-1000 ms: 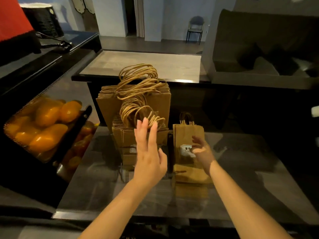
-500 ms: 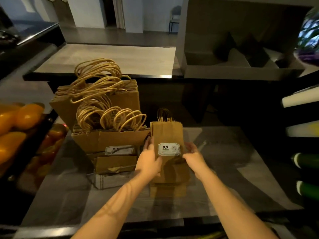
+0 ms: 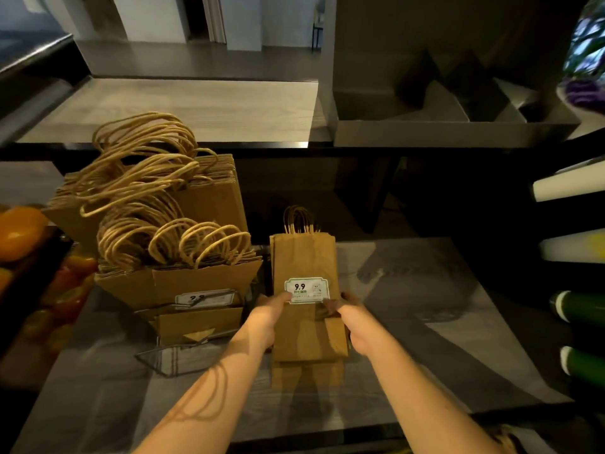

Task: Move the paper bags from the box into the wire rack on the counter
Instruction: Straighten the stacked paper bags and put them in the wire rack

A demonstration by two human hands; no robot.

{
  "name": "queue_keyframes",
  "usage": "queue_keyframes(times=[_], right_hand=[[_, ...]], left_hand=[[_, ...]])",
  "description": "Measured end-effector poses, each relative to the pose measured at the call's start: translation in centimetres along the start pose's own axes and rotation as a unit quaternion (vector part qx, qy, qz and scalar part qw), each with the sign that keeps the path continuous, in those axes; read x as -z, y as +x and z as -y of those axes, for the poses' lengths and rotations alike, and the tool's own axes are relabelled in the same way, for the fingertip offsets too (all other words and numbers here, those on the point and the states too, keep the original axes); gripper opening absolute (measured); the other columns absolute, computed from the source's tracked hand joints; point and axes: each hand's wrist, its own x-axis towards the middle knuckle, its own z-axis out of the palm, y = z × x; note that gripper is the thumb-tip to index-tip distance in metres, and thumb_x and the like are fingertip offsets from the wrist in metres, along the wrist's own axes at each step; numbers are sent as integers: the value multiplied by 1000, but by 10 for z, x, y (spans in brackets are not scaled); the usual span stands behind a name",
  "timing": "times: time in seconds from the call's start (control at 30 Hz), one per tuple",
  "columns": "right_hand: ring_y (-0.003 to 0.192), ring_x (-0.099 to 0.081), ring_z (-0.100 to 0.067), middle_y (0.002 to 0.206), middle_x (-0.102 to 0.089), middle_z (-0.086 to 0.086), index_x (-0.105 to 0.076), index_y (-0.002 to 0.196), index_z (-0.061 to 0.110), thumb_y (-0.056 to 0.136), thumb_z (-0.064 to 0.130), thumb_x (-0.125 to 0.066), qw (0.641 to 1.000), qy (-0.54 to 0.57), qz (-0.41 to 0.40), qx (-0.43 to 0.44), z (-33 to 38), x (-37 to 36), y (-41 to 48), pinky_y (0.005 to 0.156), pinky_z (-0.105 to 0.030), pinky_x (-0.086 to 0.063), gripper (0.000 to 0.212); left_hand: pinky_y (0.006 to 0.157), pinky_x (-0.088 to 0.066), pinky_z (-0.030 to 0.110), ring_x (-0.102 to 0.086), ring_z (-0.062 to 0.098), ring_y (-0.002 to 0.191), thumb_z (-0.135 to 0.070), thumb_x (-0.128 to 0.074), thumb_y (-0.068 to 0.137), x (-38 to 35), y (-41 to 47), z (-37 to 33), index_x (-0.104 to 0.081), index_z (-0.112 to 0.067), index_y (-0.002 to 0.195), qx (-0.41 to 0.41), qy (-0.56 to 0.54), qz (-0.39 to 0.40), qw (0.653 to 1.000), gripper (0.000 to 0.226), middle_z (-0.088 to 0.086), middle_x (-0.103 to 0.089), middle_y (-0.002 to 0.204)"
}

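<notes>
**Both hands clasp the small bag bundle beside the rack**

You have both hands on a slim bundle of small paper bags that stands upright on the glossy counter. Its twisted handles point up and away from you.

Your left hand grips the bundle's left edge, with the thumb laid on the front just beside the white price label marked 9.9. Your right hand grips the right edge the same way, its thumb touching the label's right side. The fingers of both hands wrap behind the bags and are hidden from you.

The bundle stands just to the right of the wire rack, close to it. You cannot tell from here whether any wire touches or holds the bundle.

The rack already holds larger paper bags in two stepped rows, the back row higher, with their cord handles spilling forward in loops. A second 9.9 label shows on the front row. Only the rack's bare lower wires show, in front of the bags.

Oranges sit at the far left edge. Rolls in white and green lie stacked at the far right. Beyond the counter is a pale wooden tabletop, and to its right a grey box.
</notes>
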Motion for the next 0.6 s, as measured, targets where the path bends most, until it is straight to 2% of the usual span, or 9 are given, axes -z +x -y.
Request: queue_keyframes(times=[0.07,0.13,0.17,0.27,0.4,0.53,0.6], right_hand=[[102,-65,-27,112,-69,-9,-58,126,14,87,22,-70,1000,2,-12,-19,-2,1,1,84,-41,-55,42],[93,-66,-22,105,-70,-6,-61,119,18,89,22,-68,1000,-3,-4,-19,-3,0,-3,70,-32,-55,31],[93,-66,-21,104,-70,-4,-62,117,21,90,21,-67,1000,-9,-2,-13,-5,-1,-3,71,-33,-56,27],[99,-64,-24,106,-67,-3,-59,111,26,90,20,-67,999,-44,-28,12,-7,-7,-6,89,-43,-54,23],[96,-66,-24,104,-69,-4,-62,116,18,88,14,-67,998,-46,-46,23,-8,-9,-10,86,-41,-56,28],[97,-66,-24,103,-69,-2,-61,110,27,89,19,-67,997,-45,-45,39,-3,-5,-17,88,-45,-55,23],[97,-67,-27,103,-72,-2,-64,112,28,87,22,-68,998,-33,-41,44,0,-3,-19,88,-49,-55,25]], left_hand=[[83,-54,46,-62,35,98,-37,-71,79,0,4,-2,-43,-14,135,15,-9,-1,1000,68,16,-62,115],[93,-49,51,-59,35,106,-34,-70,79,-4,6,1,-43,-15,135,9,26,-6,1000,65,16,-60,120],[97,-46,52,-55,36,112,-30,-68,83,-6,3,2,-41,-15,136,3,40,-11,999,62,16,-57,125],[102,-41,50,-47,36,123,-23,-63,88,-12,-6,5,-31,-16,144,-13,61,-27,998,65,15,-49,137],[98,-47,44,-54,31,116,-19,-63,88,-14,-9,14,-27,-17,148,-61,43,-41,996,70,12,-54,134],[96,-48,48,-55,32,115,-22,-63,87,-16,-10,15,-24,-22,149,-83,44,-18,995,73,10,-55,132],[95,-49,46,-55,30,113,-24,-61,89,-19,-18,11,-28,-22,146,-103,62,-6,993,65,8,-56,129]])
